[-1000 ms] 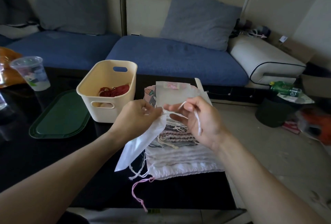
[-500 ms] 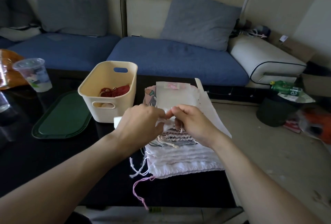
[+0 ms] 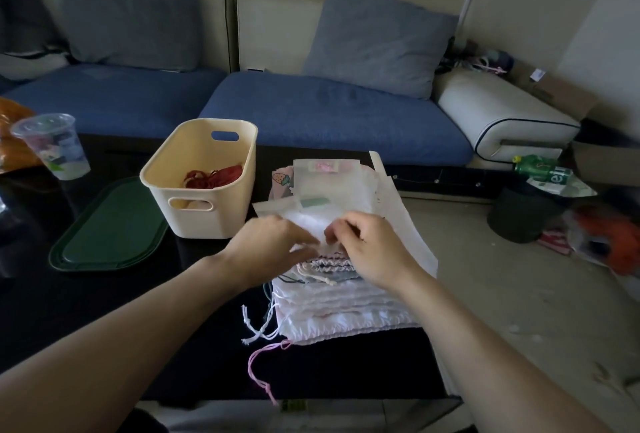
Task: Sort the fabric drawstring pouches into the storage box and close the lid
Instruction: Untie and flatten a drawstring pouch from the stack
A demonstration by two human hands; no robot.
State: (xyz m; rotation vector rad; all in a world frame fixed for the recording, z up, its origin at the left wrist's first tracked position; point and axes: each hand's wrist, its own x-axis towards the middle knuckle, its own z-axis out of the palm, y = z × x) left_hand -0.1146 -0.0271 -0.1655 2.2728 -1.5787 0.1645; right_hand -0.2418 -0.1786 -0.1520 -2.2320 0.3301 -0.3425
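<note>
right hand point(image 3: 372, 249) grip: curled, pinching white pouch point(image 3: 313, 223) | left hand point(image 3: 273, 247) grip: blurred, cannot tell | pouch atop pouch stack point(image 3: 346, 308) on tabletop point(image 3: 86, 297) | storage box point(image 3: 204, 183) left of stack | green lid point(image 3: 107, 228) beside box

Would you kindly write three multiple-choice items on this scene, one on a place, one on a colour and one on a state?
1. Where does the green lid lie?
A. on the storage box
B. flat on the table, left of the box
C. on the sofa

2. What colour is the storage box?
A. cream
B. blue
C. black

3. What are the left hand and right hand doing?
A. resting empty on the sofa
B. lifting the lid
C. working a white pouch over the pouch pile

Answers:
1 B, the lid lies on the dark tabletop beside the open box.
2 A, its walls are pale cream.
3 C, both hands meet at the white fabric above the pile.
</note>
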